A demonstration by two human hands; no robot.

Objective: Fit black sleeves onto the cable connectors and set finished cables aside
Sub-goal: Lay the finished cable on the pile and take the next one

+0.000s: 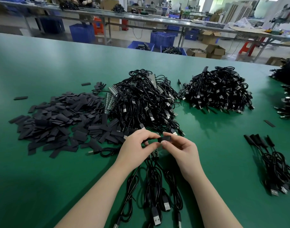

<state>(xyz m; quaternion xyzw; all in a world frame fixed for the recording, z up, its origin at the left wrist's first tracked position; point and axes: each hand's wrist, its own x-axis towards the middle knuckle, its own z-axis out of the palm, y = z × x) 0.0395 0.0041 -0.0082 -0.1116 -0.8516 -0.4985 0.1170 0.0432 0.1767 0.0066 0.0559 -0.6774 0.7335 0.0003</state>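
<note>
Blue crates (162,39), cardboard boxes (215,51)

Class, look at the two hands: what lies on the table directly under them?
Under the left hand and right hand, loose black cables and a small circuit board show. Anything beneath the palms is covered.

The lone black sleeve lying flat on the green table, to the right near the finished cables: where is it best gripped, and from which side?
Pinch the lone sleeve across its narrow width near one end, coming from above. It lies flat and thin on the table, apart from other things, so its long edges are probably the easiest hold.
</note>
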